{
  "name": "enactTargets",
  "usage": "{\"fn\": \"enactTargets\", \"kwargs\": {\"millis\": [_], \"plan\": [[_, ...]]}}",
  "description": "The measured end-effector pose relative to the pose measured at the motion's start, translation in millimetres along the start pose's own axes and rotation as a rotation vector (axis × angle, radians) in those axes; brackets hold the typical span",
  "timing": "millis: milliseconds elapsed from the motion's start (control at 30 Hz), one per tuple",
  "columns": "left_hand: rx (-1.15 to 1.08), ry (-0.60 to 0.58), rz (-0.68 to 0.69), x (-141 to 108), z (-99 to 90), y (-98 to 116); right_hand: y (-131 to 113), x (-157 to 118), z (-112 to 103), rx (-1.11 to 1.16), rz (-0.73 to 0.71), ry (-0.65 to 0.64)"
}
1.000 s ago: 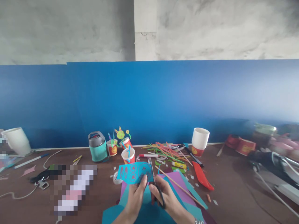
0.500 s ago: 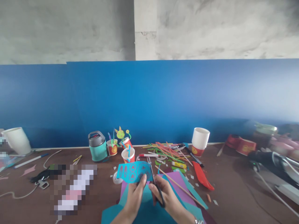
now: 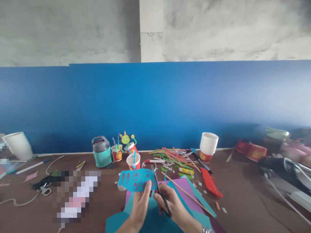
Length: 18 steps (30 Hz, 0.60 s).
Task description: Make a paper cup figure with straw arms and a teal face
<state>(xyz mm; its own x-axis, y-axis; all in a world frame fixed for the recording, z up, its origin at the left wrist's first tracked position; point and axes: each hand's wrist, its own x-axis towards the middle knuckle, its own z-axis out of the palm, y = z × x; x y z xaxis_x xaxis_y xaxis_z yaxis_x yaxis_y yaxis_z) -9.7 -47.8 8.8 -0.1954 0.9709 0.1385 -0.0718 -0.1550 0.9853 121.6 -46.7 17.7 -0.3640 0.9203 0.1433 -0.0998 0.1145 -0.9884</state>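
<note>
Dark brown tabletop (image 3: 240,194): overlapping teal and purple paper sheets (image 3: 155,218) lay at near centre; multicoloured thin sticks (image 3: 173,157), far centre; turquoise grey-lidded flask (image 3: 102,153), far left of centre; flat red plastic piece (image 3: 210,183), right of centre.

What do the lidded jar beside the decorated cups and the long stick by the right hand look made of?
Jar: probably painted metal or plastic, suggested by its smooth teal sheen.
Stick: likely unvarnished wood, given its pale tan colour.
</note>
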Motion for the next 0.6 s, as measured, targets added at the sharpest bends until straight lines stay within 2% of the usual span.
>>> {"fn": "enactTargets", "kwargs": {"millis": [233, 367, 600], "plan": [[-0.018, -0.095, -0.014, -1.3, 0.4, 2.4, -3.3, -3.0, 0.5, -0.004, -0.021, -0.019], [-0.025, -0.090, -0.018, -0.4, 0.2, -1.6, -2.7, -1.8, -0.4, -0.004, -0.017, -0.014], [-0.031, -0.076, -0.025, 1.5, 0.0, 1.4, 11.9, 0.4, -4.2, -0.034, -0.023, 0.004]]}}
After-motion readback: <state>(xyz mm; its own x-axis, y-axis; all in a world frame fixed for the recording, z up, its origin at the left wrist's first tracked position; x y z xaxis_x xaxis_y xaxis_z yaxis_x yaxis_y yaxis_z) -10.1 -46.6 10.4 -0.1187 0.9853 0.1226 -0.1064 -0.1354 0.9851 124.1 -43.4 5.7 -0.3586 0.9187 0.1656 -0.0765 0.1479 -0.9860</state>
